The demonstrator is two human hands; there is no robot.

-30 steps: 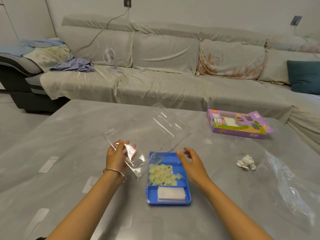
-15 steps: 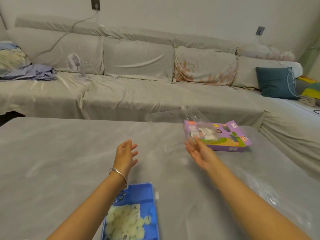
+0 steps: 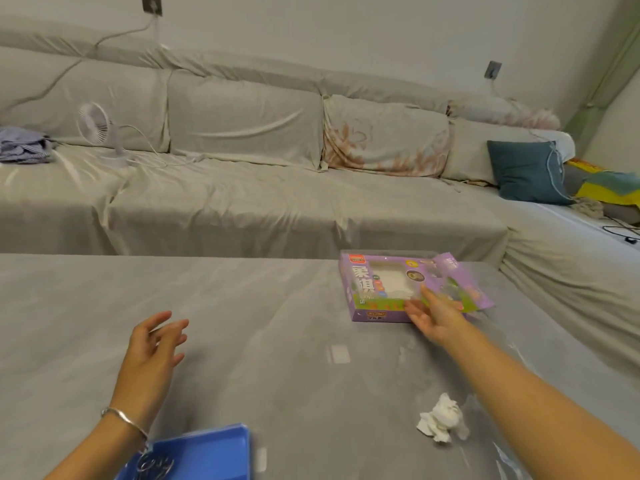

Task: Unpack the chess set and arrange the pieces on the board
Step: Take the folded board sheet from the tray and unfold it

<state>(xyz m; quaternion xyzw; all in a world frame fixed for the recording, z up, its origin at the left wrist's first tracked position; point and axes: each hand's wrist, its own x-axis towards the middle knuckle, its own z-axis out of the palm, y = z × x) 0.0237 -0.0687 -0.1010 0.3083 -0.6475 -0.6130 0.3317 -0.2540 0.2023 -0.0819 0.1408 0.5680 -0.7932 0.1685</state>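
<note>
**Head view: blue tray lies nearer the body than both hands**

Head view is filled by the grey surface, with both hands stretched out over it. The left hand is held above the surface, its grip slack, fingers spread, nothing carried. The right hand is reached to the near edge of the purple box, its grip likewise slack, fingers straight. Contact with the box cannot be confirmed through the blur.

The chess set's blue tray is found at the bottom edge, just beside the left wrist. It lies towards the body from both hands and well apart from the right. Its long axis cannot be told, since it is cropped, and no pieces are shown.

The tray is judged the next target. The left hand is plainly nearer, so a draw back towards the body would be called for. A crumpled paper is seen beside the right forearm.
</note>
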